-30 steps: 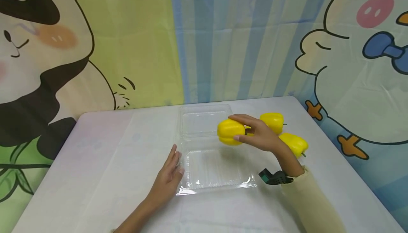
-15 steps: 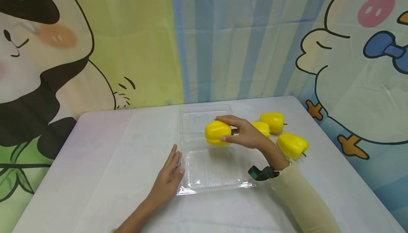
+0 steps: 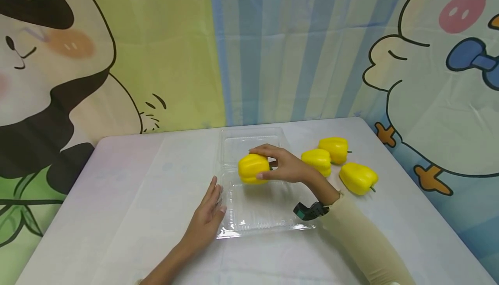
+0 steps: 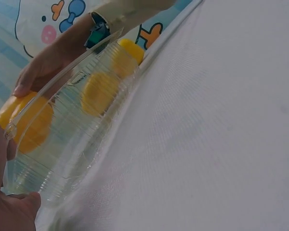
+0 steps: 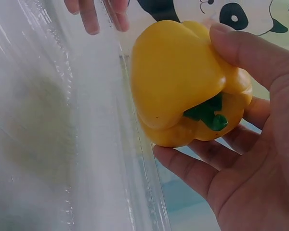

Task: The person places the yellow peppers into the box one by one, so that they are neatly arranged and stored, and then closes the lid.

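A yellow bell pepper point(image 3: 252, 169) with a green stem point(image 5: 209, 114) is held in my right hand point(image 3: 286, 166), thumb on one side and fingers on the other. It hangs over the back part of a clear plastic clamshell box point(image 3: 269, 220), whose lid point(image 3: 249, 140) lies folded open behind the base. Against the left wall of that box my left hand point(image 3: 205, 215) rests with its fingers straight. In the left wrist view the pepper point(image 4: 36, 125) shows partly through the clear wall.
To the right of the box lie three more yellow bell peppers, a near one point(image 3: 358, 178), a middle one point(image 3: 317, 161) and a far one point(image 3: 334, 148). The white table point(image 3: 128, 215) ends at a printed curtain point(image 3: 187, 59) behind.
My right hand has carried the pepper leftward across the box and slightly lower. The middle pepper on the table has come into fuller view. My left hand stays put.
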The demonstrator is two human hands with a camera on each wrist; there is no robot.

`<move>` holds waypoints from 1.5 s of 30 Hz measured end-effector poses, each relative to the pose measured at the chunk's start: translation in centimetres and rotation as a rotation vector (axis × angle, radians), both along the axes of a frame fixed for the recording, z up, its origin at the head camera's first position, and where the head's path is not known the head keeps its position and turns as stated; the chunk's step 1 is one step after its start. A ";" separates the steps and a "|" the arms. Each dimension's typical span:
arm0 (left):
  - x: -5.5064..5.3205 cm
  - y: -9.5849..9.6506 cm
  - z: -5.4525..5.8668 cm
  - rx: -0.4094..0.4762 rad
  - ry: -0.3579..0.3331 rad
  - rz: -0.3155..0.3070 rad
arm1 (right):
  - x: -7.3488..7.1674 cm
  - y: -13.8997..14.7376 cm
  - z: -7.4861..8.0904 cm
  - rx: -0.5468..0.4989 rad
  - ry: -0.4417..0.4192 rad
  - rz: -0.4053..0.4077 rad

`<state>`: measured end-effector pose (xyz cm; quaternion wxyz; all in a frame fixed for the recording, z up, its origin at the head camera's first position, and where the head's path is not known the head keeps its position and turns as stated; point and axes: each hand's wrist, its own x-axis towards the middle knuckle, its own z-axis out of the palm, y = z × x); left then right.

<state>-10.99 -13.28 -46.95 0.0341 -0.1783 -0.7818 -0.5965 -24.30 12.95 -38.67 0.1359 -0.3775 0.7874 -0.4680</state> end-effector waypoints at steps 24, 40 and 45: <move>0.1 0.2 0.0 -0.010 0.014 -0.013 | 1.2 -3.2 -1.6 0.056 -0.044 0.145; 0.1 0.0 -0.1 0.006 0.030 -0.006 | 1.1 -4.2 -2.0 0.179 -0.013 0.142; 0.0 0.0 -0.2 0.000 0.034 -0.007 | 0.9 -4.3 -2.2 0.202 0.016 0.145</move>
